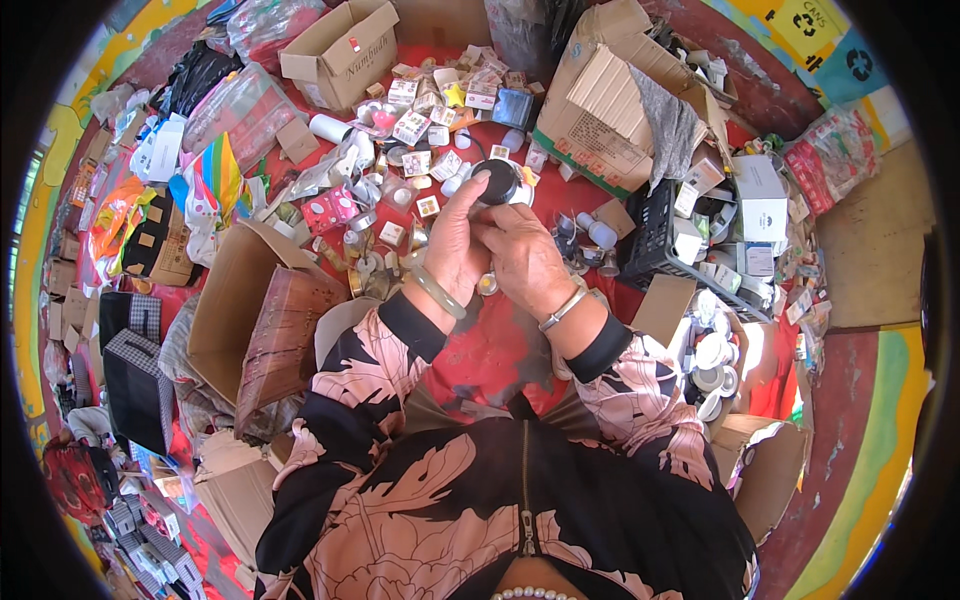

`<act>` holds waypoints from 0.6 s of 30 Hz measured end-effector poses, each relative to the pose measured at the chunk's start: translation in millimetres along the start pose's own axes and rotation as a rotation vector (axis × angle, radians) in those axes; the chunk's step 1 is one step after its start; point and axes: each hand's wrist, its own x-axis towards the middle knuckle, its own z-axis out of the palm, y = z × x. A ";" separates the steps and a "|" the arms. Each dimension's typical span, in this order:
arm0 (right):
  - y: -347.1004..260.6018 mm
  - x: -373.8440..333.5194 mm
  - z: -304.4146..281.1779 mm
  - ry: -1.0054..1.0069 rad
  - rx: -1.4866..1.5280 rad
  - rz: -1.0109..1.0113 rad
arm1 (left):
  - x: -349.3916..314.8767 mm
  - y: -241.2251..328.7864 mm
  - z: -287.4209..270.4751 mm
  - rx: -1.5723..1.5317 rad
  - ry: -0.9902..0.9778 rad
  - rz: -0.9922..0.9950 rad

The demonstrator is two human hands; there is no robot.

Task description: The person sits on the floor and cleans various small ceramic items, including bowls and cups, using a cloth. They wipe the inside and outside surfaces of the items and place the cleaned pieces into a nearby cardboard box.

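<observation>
A small round object with a flat black top (495,182) is held up in front of me, over the pile; its underside is hidden, and I cannot tell if it is a jar or a lid. My left hand (452,250) grips it from the left, thumb stretched up along its edge. From the right, my right hand (535,255) closes on its near side with curled fingers. A bangle (440,292) circles the left wrist and a silver one (563,308) the right. Beyond the hands lie many small white boxes (412,127), jars and caps on red sheeting.
An open carton (340,55) stands far left, and a larger one (610,100) far right with grey cloth over it. A black crate (665,245) full of small boxes is at right. White round lids (712,352) fill a box nearer me. A tilted carton (245,310) sits left.
</observation>
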 end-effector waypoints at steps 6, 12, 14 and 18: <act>20.3 -2.1 -17.5 0.053 -0.228 0.060 | 4.2 6.8 -2.3 -0.090 -0.066 0.070; 66.0 -0.3 -41.5 0.466 -0.047 0.450 | 2.9 11.5 -1.2 -0.118 -0.098 0.137; 48.5 5.8 -54.1 0.466 0.206 0.527 | 2.7 11.6 -1.1 -0.107 -0.098 0.112; 35.3 6.7 -22.3 0.340 0.083 0.102 | 0.2 3.7 1.4 -0.027 -0.153 0.053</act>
